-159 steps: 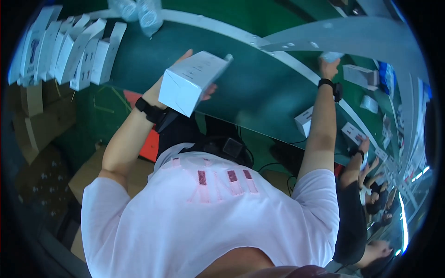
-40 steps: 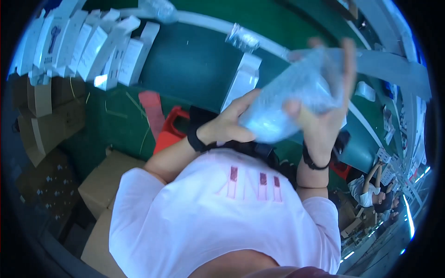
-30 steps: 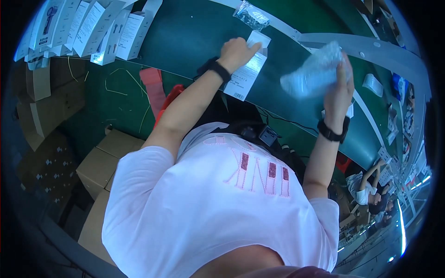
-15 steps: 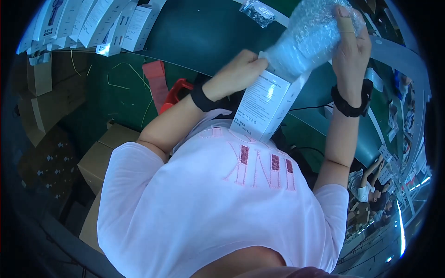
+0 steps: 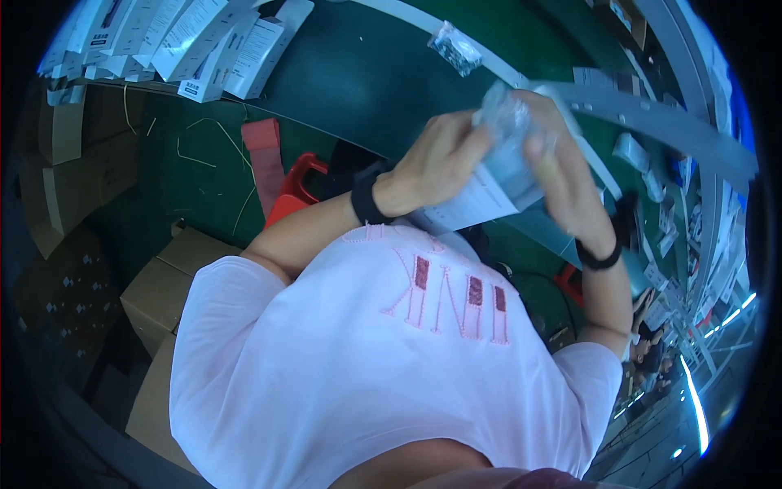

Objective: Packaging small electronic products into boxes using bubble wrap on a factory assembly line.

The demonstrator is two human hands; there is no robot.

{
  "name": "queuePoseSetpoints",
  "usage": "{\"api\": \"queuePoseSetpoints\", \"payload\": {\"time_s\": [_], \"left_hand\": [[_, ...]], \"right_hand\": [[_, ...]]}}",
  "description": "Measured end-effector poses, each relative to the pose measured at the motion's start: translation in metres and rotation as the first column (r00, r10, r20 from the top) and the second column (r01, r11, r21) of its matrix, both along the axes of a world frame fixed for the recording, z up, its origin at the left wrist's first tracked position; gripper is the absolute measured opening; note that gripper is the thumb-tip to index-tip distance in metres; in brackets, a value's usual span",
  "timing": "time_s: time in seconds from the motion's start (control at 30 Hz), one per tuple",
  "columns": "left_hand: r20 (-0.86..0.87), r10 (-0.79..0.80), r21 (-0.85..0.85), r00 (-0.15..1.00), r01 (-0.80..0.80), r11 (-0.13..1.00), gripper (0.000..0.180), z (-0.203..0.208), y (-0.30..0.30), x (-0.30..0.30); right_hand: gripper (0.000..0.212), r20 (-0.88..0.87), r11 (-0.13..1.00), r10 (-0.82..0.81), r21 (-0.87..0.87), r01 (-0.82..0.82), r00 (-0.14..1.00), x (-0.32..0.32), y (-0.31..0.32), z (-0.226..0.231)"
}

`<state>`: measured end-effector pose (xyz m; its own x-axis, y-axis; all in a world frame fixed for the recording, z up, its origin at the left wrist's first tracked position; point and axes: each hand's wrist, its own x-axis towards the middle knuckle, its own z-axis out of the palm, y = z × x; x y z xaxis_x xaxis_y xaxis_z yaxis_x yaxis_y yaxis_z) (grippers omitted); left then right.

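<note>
A white printed cardboard box (image 5: 476, 202) is tilted against my chest, its open end facing away from me. Most of a clear bubble-wrapped bundle (image 5: 507, 134) is down inside that open end, with the crumpled top of the wrap sticking out. My left hand (image 5: 440, 159) is closed around the box's left upper side, thumb by the wrap. On the other side my right hand (image 5: 562, 175), smeared by motion, grips the wrap at the box's mouth. What the wrap encloses cannot be made out.
Several white boxes (image 5: 195, 41) stand in a row at the far left of the dark green table (image 5: 326, 65). A small clear-bagged item (image 5: 454, 49) lies at the table's far edge. A red stool (image 5: 297, 187) and brown cartons (image 5: 175, 273) are at left. A grey metal bar (image 5: 652, 118) crosses at right.
The bubble-wrapped bundle has gone down from above the box into its open end. My right hand has come down and left with it; my left hand has moved up along the box.
</note>
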<state>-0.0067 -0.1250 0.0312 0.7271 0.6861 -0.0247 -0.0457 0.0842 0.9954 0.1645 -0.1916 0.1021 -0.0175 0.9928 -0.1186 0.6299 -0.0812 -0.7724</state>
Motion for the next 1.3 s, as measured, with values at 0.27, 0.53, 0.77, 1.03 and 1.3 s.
{"api": "queuePoseSetpoints", "payload": {"time_s": [0.27, 0.53, 0.77, 1.03, 1.3], "left_hand": [[-0.061, 0.271, 0.125, 0.961, -0.262, 0.957, 0.046, -0.067, 0.022, -0.064], [-0.042, 0.548, 0.009, 0.835, -0.548, 0.836, 0.056, -0.073, 0.088, -0.104], [-0.050, 0.227, -0.268, 0.973, -0.232, 0.935, 0.047, -0.027, 0.088, -0.057], [0.169, -0.090, -0.337, 0.982, 0.143, 0.930, 0.059, 0.023, 0.046, -0.008], [0.299, -0.191, -0.464, 0.935, 0.317, 0.827, 0.055, 0.025, 0.026, -0.011]], "right_hand": [[0.037, -0.312, 0.977, 0.092, -0.155, -0.146, 0.946, 0.018, 0.086, -0.081], [0.039, 0.418, 0.987, -0.141, -0.014, 0.161, 0.898, 0.043, 0.137, -0.305], [0.014, -0.218, 0.834, -0.517, 0.086, 0.544, 0.828, 0.054, 0.122, -0.060], [0.013, -0.040, 0.913, -0.407, -0.038, 0.406, 0.912, 0.007, 0.067, 0.081], [0.015, 0.163, 0.887, 0.199, -0.450, -0.107, 0.966, -0.029, 0.061, 0.063]]}}
